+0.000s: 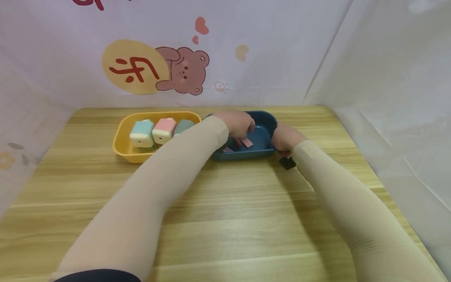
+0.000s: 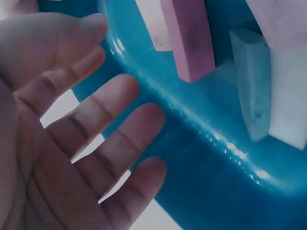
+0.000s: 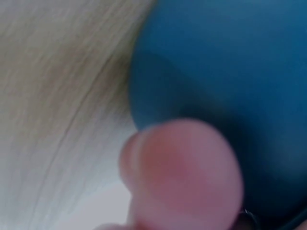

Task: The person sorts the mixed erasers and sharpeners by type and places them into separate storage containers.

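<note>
A dark blue bin [image 1: 261,135] stands at the back of the table. My left hand [image 1: 234,120] reaches in over its left part; in the left wrist view its fingers [image 2: 144,122] are spread and slightly bent, nothing between them, beside the bin's inner wall. Pink block-shaped pieces [image 1: 247,142] lie under that hand. Close up, a pink block [image 2: 192,40], a pale blue block [image 2: 254,86] and a white one [image 2: 290,100] show on the bin's floor. At the bin's right end my right hand [image 1: 287,138] grips the rim, the thumb [image 3: 187,172] against the outer wall.
Left of the blue bin stands a yellow bin [image 1: 123,137] holding mint, pink [image 1: 164,129] and grey boxy things with cream ends. My left forearm crosses in front of its right part. A small black object [image 1: 287,163] shows beneath my right wrist. White curtains [image 1: 267,58] enclose the table.
</note>
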Demonstrator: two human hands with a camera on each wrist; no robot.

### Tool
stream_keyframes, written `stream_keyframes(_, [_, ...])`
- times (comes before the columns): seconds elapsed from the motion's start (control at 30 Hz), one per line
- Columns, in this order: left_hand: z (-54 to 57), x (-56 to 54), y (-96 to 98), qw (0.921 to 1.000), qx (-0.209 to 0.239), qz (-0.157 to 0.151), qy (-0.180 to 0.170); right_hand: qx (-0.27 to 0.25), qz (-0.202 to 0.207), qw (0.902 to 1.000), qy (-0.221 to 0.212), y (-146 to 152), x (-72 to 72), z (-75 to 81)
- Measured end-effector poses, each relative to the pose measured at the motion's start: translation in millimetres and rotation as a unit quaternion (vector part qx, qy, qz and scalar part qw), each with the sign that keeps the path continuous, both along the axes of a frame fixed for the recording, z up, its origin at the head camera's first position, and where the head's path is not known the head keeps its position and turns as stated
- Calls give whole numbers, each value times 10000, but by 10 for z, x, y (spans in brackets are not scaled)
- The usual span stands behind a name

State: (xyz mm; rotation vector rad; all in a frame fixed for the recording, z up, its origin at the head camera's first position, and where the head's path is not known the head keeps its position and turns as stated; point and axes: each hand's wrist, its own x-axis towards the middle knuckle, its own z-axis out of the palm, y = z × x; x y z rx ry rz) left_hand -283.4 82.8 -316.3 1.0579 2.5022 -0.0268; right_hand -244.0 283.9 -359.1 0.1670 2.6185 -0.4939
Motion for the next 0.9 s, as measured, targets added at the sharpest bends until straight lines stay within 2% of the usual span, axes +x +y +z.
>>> stream_keyframes(0.27, [86, -82, -163, 9991, 274, -58, 313, -43, 72, 10000, -40, -15, 7, 7])
stream_keyframes(0.37, [118, -83, -245, 9989, 263, 21, 387, -8, 114, 9999, -27, -10, 3, 9])
stream_keyframes(0.63, [198, -3, -440, 9977, 163, 22, 651, 42, 215, 9998, -4, -14, 10, 9])
stream_keyframes(0.9, [294, 117, -783, 9906, 401, 47, 1306, 172, 323, 9993, -45, -19, 38, 41])
